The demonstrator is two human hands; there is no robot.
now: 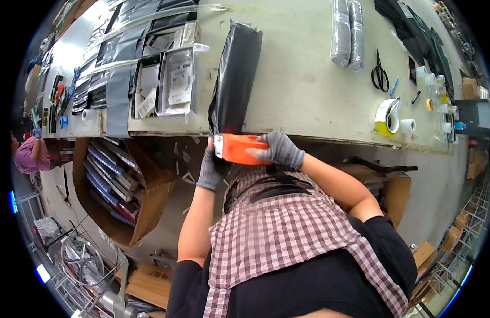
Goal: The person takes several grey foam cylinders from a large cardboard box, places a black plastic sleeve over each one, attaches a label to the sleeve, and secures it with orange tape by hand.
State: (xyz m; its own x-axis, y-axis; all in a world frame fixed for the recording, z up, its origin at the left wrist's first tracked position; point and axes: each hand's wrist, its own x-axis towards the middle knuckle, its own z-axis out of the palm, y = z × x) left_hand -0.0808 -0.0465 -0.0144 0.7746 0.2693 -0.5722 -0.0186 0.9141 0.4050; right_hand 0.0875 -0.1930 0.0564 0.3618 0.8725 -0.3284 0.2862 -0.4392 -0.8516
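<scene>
A long black plastic-wrapped package (pixel 237 74) lies on the table, its near end reaching the front edge. My gloved left hand (pixel 208 170) is closed around that near end, its fingers partly hidden. In my gloved right hand (pixel 283 150) is an orange tape dispenser (pixel 238 148), gripped at its right side. The dispenser's pale left end is against the package, close to my left thumb. It covers the package's tip, so any tape there cannot be made out.
Boxes of labelled packets (pixel 180 82) stand left of the package. Two grey rolls (pixel 340 34), black scissors (pixel 380 74) and a clear tape roll (pixel 387 117) are to the right. Below the table's left side, a carton (pixel 149 204) holds flat bundles. Another person (pixel 34 153) is at far left.
</scene>
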